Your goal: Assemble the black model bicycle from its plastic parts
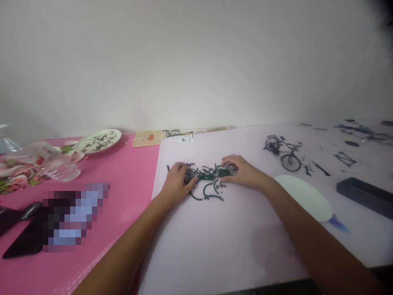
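Note:
A cluster of dark green model bicycle parts (pixel 206 177) lies on the white tabletop between my two hands. Curled around its left end, my left hand (pixel 177 182) has its thumb and fingers on the parts near a small spoked wheel. At the right end, my right hand (pixel 244 172) has another spoked wheel (pixel 232 169) and a green piece between its thumb and fingers. Several thin curved green pieces (pixel 211 192) lie just in front of the cluster. The fingertips partly cover the parts.
To the right are a black model bicycle (pixel 282 151), loose black parts (pixel 345 159), a pale oval plate (pixel 303 196) and a black tray (pixel 365 194). On the pink mat stand a speckled plate (pixel 100 141), a clear bottle (pixel 63 170), petals and a blurred dark object (pixel 27 235).

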Demonstrator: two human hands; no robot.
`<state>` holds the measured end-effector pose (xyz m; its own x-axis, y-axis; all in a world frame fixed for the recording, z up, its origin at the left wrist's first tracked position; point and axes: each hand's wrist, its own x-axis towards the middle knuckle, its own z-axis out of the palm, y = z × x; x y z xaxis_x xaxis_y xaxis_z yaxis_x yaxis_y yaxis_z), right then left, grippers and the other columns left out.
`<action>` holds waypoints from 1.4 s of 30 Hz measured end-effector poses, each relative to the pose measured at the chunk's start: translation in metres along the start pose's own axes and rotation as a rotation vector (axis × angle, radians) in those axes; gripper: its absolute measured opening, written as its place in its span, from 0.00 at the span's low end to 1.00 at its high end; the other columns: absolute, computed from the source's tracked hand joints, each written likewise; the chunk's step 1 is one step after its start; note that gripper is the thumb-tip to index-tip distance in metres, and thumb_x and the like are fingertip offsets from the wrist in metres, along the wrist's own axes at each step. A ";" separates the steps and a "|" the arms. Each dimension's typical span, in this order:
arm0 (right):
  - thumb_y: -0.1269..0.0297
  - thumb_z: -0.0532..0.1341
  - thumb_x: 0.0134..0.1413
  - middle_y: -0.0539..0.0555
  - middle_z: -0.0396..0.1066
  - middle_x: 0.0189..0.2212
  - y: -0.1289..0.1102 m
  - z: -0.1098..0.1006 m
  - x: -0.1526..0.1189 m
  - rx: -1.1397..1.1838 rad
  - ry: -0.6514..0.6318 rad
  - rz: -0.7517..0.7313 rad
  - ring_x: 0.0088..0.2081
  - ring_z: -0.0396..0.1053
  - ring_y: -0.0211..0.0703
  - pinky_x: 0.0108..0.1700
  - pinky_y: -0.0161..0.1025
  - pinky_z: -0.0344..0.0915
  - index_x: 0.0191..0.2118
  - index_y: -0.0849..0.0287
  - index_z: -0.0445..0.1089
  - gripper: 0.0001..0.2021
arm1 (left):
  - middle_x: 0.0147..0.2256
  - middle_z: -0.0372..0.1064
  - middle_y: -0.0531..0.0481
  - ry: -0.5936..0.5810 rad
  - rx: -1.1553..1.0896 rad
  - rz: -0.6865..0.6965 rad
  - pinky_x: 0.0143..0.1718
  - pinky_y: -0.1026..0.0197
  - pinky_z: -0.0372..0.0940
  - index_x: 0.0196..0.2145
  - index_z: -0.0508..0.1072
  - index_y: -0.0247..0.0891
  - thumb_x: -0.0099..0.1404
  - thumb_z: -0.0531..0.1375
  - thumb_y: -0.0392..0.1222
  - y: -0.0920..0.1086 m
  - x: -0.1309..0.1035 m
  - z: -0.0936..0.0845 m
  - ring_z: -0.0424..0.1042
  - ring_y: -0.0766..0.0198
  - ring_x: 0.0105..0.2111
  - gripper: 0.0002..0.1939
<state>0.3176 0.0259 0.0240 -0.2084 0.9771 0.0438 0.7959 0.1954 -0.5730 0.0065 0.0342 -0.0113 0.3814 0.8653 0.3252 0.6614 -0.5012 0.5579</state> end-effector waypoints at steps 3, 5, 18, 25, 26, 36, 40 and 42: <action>0.44 0.74 0.44 0.55 0.68 0.61 0.003 -0.001 0.000 0.039 0.026 -0.010 0.63 0.64 0.60 0.66 0.60 0.61 0.43 0.48 0.77 0.22 | 0.57 0.64 0.36 -0.005 0.006 0.007 0.63 0.41 0.64 0.54 0.72 0.37 0.71 0.60 0.57 -0.001 0.000 0.001 0.69 0.46 0.57 0.23; 0.44 0.73 0.46 0.55 0.70 0.59 0.002 0.001 0.001 0.084 0.058 -0.011 0.62 0.65 0.59 0.66 0.59 0.61 0.39 0.50 0.77 0.19 | 0.57 0.64 0.36 -0.004 0.004 0.014 0.63 0.41 0.64 0.54 0.72 0.36 0.71 0.60 0.56 -0.001 0.000 0.001 0.69 0.46 0.57 0.23; 0.47 0.72 0.51 0.55 0.76 0.49 -0.003 0.009 0.003 0.131 0.228 -0.103 0.58 0.69 0.55 0.65 0.56 0.63 0.34 0.50 0.77 0.13 | 0.57 0.65 0.36 0.003 -0.001 0.010 0.62 0.40 0.64 0.54 0.73 0.38 0.70 0.60 0.57 0.000 0.000 0.002 0.69 0.45 0.57 0.23; 0.47 0.77 0.41 0.54 0.72 0.54 -0.003 0.006 0.001 0.103 0.102 -0.085 0.62 0.64 0.58 0.66 0.59 0.62 0.38 0.48 0.78 0.18 | 0.57 0.65 0.36 -0.006 0.009 0.002 0.63 0.40 0.64 0.55 0.73 0.36 0.70 0.61 0.56 0.000 0.000 0.001 0.69 0.45 0.57 0.24; 0.47 0.77 0.41 0.54 0.71 0.56 -0.002 0.005 0.001 0.097 0.073 -0.079 0.62 0.63 0.58 0.67 0.59 0.61 0.39 0.47 0.79 0.19 | 0.57 0.65 0.36 -0.007 0.009 0.003 0.63 0.40 0.64 0.55 0.73 0.37 0.70 0.61 0.56 0.000 0.000 0.001 0.69 0.45 0.57 0.24; 0.44 0.63 0.61 0.55 0.76 0.50 -0.005 0.010 0.007 0.155 0.231 -0.075 0.58 0.68 0.56 0.64 0.56 0.62 0.34 0.49 0.80 0.16 | 0.56 0.65 0.36 -0.001 -0.004 0.017 0.63 0.40 0.64 0.55 0.73 0.38 0.70 0.60 0.57 -0.001 0.000 0.002 0.69 0.45 0.57 0.24; 0.43 0.61 0.62 0.56 0.79 0.46 0.007 0.011 0.014 0.159 0.454 0.014 0.56 0.69 0.58 0.64 0.58 0.61 0.35 0.51 0.80 0.18 | 0.57 0.64 0.36 -0.020 -0.007 0.010 0.63 0.40 0.64 0.56 0.72 0.37 0.71 0.59 0.57 -0.002 0.000 0.001 0.68 0.45 0.57 0.25; 0.42 0.62 0.60 0.57 0.80 0.41 0.021 0.012 0.019 0.112 0.566 0.078 0.53 0.71 0.59 0.63 0.60 0.60 0.34 0.52 0.80 0.19 | 0.57 0.64 0.36 -0.018 -0.008 0.009 0.63 0.40 0.63 0.56 0.72 0.37 0.71 0.60 0.57 -0.002 0.000 0.001 0.68 0.45 0.57 0.24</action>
<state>0.3236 0.0471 0.0033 0.2094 0.8873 0.4110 0.7252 0.1411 -0.6739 0.0062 0.0353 -0.0133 0.3989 0.8608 0.3159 0.6528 -0.5086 0.5614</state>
